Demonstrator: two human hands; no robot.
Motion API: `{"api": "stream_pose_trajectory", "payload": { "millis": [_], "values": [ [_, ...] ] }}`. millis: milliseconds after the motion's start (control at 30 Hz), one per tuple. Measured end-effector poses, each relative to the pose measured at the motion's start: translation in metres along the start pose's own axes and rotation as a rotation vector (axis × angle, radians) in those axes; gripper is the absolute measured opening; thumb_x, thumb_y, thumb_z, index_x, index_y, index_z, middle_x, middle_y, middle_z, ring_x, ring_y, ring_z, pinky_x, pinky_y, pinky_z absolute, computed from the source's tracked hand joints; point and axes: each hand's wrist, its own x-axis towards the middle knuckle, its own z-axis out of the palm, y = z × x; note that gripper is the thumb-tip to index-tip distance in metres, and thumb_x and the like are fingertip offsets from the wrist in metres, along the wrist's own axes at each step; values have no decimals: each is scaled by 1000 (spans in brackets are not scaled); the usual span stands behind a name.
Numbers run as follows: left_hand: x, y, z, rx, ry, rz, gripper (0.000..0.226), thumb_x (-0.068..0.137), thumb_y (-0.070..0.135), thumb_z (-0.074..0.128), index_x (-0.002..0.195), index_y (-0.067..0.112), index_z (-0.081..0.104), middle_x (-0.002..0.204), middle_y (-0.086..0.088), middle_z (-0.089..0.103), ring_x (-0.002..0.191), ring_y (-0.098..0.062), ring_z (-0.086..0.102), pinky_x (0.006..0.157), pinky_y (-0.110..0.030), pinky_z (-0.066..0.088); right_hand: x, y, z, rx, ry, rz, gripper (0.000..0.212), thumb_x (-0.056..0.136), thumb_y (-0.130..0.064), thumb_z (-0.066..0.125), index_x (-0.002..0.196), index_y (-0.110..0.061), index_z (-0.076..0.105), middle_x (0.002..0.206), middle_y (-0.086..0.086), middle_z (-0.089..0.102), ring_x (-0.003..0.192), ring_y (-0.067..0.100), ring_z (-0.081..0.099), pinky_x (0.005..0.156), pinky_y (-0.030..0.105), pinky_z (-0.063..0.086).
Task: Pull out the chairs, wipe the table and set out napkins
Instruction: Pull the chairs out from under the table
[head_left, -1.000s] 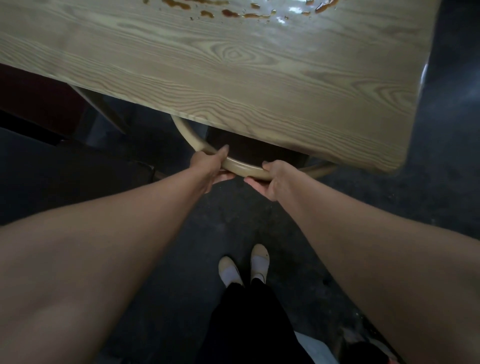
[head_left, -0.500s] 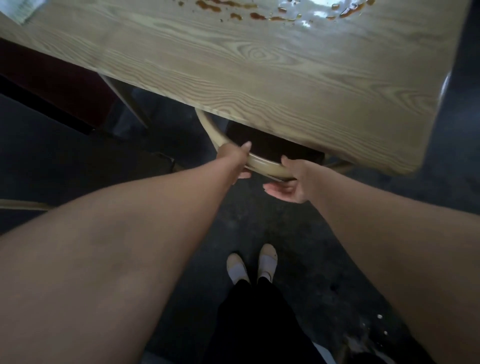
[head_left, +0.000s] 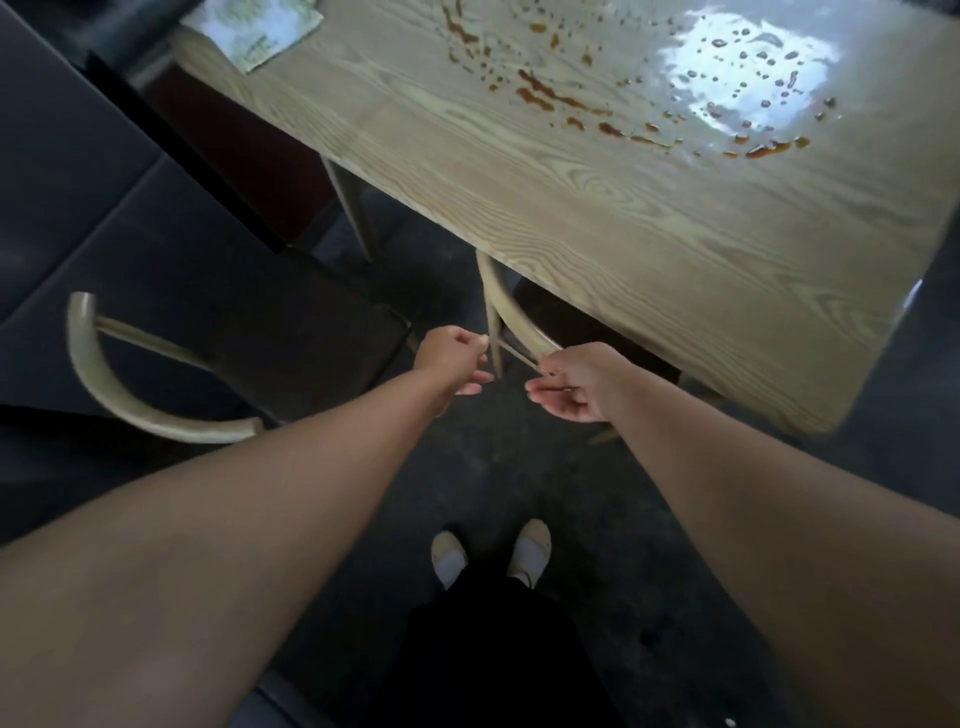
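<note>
Step in hand: pulling out chairs. Tucked chair (head_left: 511, 312) at centre, back rail under tabletop (head_left: 649, 223) edge. Pulled-out chair (head_left: 119, 395) stands at 9 o'clock. Left hand (head_left: 452, 364) loosely curled, empty, just beside rail. Right hand (head_left: 571, 384) against rail end, grip unclear. Next, likely: firm two-hand hold, draw toward 6 o'clock. Sauce spill (head_left: 561, 98) at 1 o'clock unwiped; probable napkin pack (head_left: 254, 31) at 11.
</note>
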Motion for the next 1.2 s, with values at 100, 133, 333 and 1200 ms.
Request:
{"api": "stream_pose_trajectory", "payload": {
  "millis": [100, 133, 333, 1200],
  "values": [
    [-10, -10, -29, -17, 18, -3, 14, 99, 22, 52, 106, 12, 59, 99, -8, 65, 78, -20, 69, 71, -32, 57, -11, -3, 25, -66, -24, -47, 20, 100, -13, 49, 118, -8, 59, 108, 10, 72, 97, 18, 69, 71, 25, 53],
    [-11, -13, -38, -29, 26, -5, 14, 99, 22, 52, 106, 12, 59, 99, -8, 65, 76, -19, 69, 70, -31, 57, -14, -4, 33, -78, -32, -67, 21, 100, -13, 50, 119, -9, 59, 108, 11, 71, 97, 18, 69, 71, 26, 54],
    [-15, -35, -93, -91, 86, -31, 15, 98, 20, 52, 107, 11, 60, 101, -10, 68, 76, -20, 70, 70, -31, 57, -24, -4, 89, -123, -90, -135, 24, 101, -18, 50, 120, -10, 61, 110, 12, 71, 83, 16, 67, 69, 27, 54],
    [25, -183, -414, -183, 294, -196, 16, 98, 19, 52, 108, 12, 62, 98, -6, 70, 79, -18, 70, 83, -35, 58, -22, -6, 450, -251, -216, -53, 21, 98, -15, 53, 116, -12, 63, 100, 10, 73, 80, 16, 67, 69, 27, 52]
  ]
}}
